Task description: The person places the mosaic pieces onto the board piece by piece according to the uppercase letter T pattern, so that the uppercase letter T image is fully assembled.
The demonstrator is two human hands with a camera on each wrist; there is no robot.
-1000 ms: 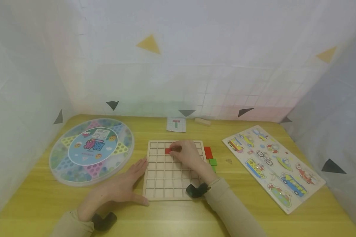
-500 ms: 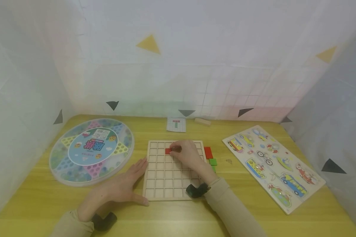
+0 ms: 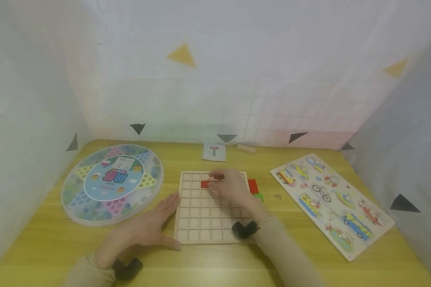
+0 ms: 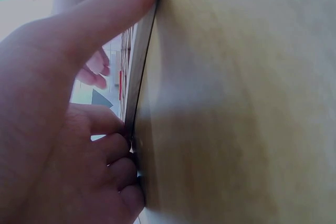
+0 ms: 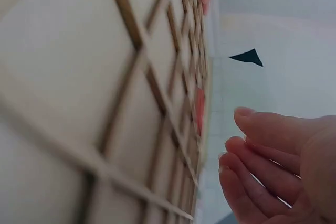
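Observation:
A wooden grid board [image 3: 194, 213] lies in front of me. My left hand [image 3: 149, 224] is spread along its left side, fingertips at the edge and thumb by the near left corner. A red tile [image 3: 204, 184] sits in the grid's upper part, its right end overlapped by my right hand [image 3: 233, 188] in the head view. In the right wrist view the thumb [image 5: 268, 127] stands apart from the relaxed fingers, nothing between them, off the board's surface. Beyond the board's right edge lie red pieces [image 3: 253, 186] and green pieces [image 3: 259, 197], partly hidden by the right hand.
A small card [image 3: 214, 152] with a red and green T on a grid lies at the back, beside a wooden block [image 3: 246, 148]. To the left is a round Chinese checkers set [image 3: 113, 183]; to the right, a vehicle picture puzzle [image 3: 330, 203]. White sheeting surrounds the table.
My right hand has let go of the red tile and shifted slightly right, uncovering more red. The left hand stays at the board's edge. The head view has tilted slightly.

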